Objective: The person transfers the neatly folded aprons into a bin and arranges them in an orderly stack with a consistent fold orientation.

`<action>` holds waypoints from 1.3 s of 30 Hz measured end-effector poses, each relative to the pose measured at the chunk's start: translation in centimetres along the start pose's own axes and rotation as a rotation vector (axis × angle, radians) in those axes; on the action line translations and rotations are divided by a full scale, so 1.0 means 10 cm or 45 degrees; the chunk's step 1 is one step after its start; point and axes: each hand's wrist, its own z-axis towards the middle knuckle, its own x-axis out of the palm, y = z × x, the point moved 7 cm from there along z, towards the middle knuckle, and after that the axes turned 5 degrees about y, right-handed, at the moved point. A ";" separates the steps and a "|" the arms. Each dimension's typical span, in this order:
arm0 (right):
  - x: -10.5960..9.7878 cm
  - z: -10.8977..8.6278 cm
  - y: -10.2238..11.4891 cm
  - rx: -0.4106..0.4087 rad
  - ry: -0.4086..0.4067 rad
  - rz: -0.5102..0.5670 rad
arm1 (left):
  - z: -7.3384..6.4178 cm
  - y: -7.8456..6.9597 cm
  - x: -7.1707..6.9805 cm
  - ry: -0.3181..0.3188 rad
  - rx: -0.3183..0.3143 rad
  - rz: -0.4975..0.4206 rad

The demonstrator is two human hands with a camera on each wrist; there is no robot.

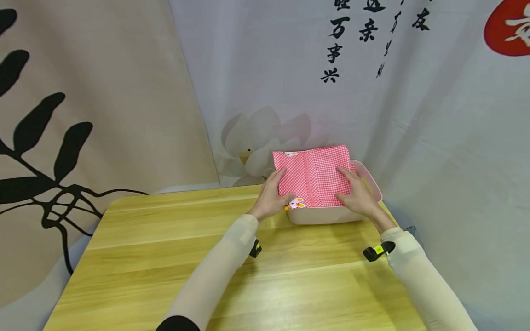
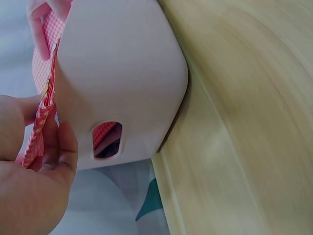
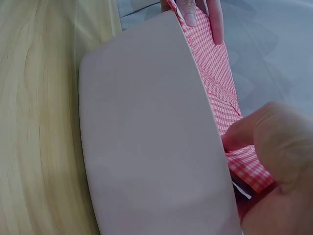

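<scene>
A folded red-and-white checked cloth (image 1: 320, 177), with cartoon rabbit prints along its left side, lies over the mouth of a pale pink plastic bin (image 1: 327, 217). My left hand (image 1: 269, 196) pinches the cloth's left edge; the left wrist view shows thumb and fingers on either side of the folded layers (image 2: 41, 122). At the right edge, my right hand (image 1: 358, 195) grips the cloth, its thumb on top near the bin's rim in the right wrist view. Some of its fingers are hidden. Through the bin's handle hole (image 2: 107, 139), checked fabric and something dark show inside.
The bin stands at the far right corner of a wooden table (image 1: 198, 257), close to its back edge. Behind hangs a pale curtain (image 1: 265, 69) with black writing; a beige one (image 1: 124, 92) with dark leaf shapes hangs at the left.
</scene>
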 end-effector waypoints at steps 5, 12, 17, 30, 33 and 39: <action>-0.07 -0.04 0.00 -0.043 -0.023 0.013 | 0.06 -0.04 0.05 0.007 0.013 0.014; -0.16 -0.07 -0.09 -0.044 -0.072 -0.059 | 0.13 -0.10 0.13 0.026 0.019 0.036; -0.21 -0.07 -0.08 0.001 -0.053 -0.113 | 0.16 -0.14 0.19 0.047 -0.007 0.046; -0.29 -0.06 -0.17 0.075 0.008 -0.120 | 0.27 -0.22 0.31 0.051 -0.008 0.101; -0.31 -0.05 -0.19 0.073 0.016 -0.140 | 0.30 -0.26 0.34 0.069 -0.005 0.124; -0.32 -0.02 -0.27 0.106 0.051 -0.161 | 0.33 -0.28 0.40 0.097 -0.037 0.145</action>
